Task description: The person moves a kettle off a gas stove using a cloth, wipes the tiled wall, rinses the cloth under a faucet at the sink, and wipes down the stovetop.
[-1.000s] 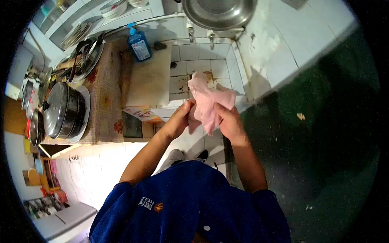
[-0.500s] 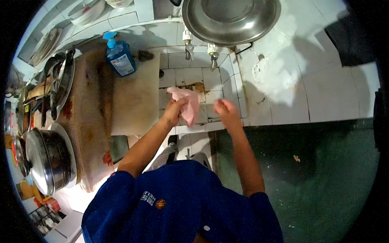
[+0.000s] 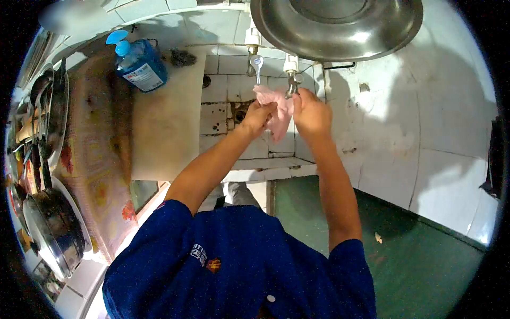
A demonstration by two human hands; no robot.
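This is a kitchen, and a homely-looking one (the beige, red-flowered, cloth-covered table [image 3: 98,154] looks more household than restaurant). A white-tiled sink [image 3: 218,85] with 2 metal taps [image 3: 257,64] marks the washing place, and a wide, round, grey metal pan [image 3: 340,34] is up above the taps. Along the sink's left edge lies a pale, flat, rectangular board [image 3: 167,127]; a blue plastic pump bottle [image 3: 141,66] stands at its far left corner, and a dark, ragged, scourer-like lump [image 3: 182,57] sits by its far edge. Toward the table's left edge are dark-handled cooking utensils [image 3: 45,169] and, nearer its front left corner, a shiny, lidded metal pot [image 3: 61,226].
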